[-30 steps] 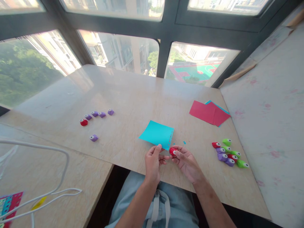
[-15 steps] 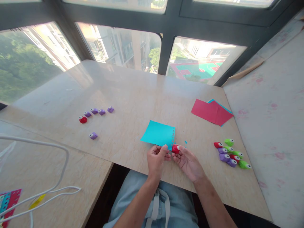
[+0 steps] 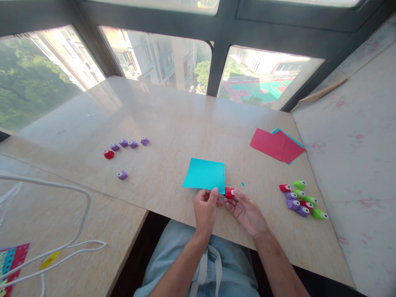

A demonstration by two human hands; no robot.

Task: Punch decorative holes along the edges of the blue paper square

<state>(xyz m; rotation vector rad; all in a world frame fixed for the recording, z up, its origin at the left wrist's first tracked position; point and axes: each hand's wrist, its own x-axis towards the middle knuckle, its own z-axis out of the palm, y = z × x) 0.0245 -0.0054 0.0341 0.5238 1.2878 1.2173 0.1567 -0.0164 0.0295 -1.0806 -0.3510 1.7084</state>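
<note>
In the head view, the left hand pinches a blue sheet by its near edge, close to the right corner, and the right hand grips a small red punch against that corner, near the front of the table. Whether the paper sits inside the slot is hidden. A loose left pinch could let the sheet twist, so a press might land crooked or overlap the row of cut-outs along the right edge; a sharp tug could tear between those holes. Counted: one sheet and one punch in hand; at the left, five purple punches and one lone red punch; at the right, four green punches, three purple punches and two red punches. Two red sheets seem to overlap beyond, over blue paper I cannot count; blue scraps are too small to number
</note>
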